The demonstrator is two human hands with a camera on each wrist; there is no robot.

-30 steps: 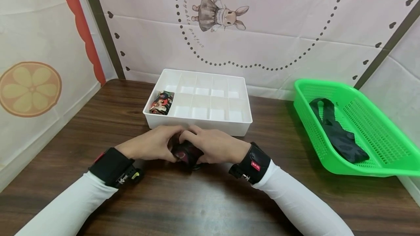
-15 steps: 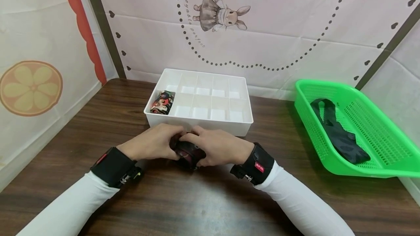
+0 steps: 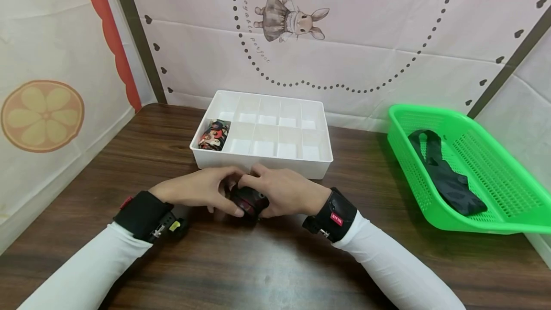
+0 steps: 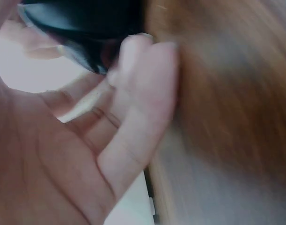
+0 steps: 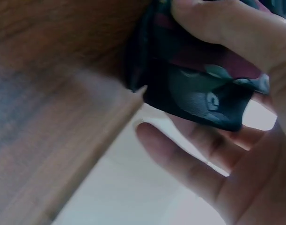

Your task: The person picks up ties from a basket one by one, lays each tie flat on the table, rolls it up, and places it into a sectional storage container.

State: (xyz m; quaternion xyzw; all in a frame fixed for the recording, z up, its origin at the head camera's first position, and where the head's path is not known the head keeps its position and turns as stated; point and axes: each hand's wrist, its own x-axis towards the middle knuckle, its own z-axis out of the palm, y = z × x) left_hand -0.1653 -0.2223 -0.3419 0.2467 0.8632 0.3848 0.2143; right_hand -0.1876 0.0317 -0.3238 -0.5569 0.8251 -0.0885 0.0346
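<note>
Just in front of the white compartment box (image 3: 258,159), both hands work on a small roll of dark, shiny cloth (image 3: 249,200) with maroon patches. My right hand (image 3: 288,193) grips it from the right, its thumb across the top; the right wrist view shows pale printed shapes on the cloth (image 5: 194,89) and a lower finger extended away from it. At the roll's left side, my left hand (image 3: 202,188) is bent around it, thumb in front and fingers behind. The left wrist view is blurred, with the roll (image 4: 86,18) at the left fingertips.
A folded, colourful printed cloth (image 3: 215,135) fills the front left compartment of the box. On the right stands a green basket (image 3: 495,226) holding a long black cloth piece (image 3: 454,183) with a loop. Printed fabric walls (image 3: 366,23) rise behind the wooden table (image 3: 267,271).
The roll first rises or tilts slightly, then settles back low. The left hand has shifted its fingers, its thumb now farther along the roll's front. The right hand stays on the roll.
</note>
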